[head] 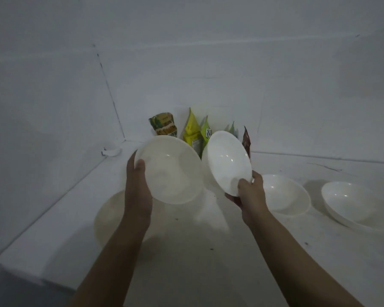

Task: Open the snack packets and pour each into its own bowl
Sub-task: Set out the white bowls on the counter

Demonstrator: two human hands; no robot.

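The left hand (pixel 138 185) is raised above the counter (pixel 208 251) and grips a cream bowl (pixel 171 169) at its rim at 9 o'clock, thumb inside, fingers behind. The right hand (pixel 248 191) pinches a white bowl (pixel 228 162) at its lower rim at 5 o'clock; this bowl is tilted steeply, its inside facing the camera. Both bowls look glossy and hold nothing. I count 5 bowls: 2 held, 1 under the left forearm (pixel 106 218) at 8 o'clock, and 2 on the counter (pixel 284 193) (pixel 350 202) at 3 o'clock. About 5 snack packets (pixel 192 134) stand against the wall at 12 o'clock, behind the held bowls.
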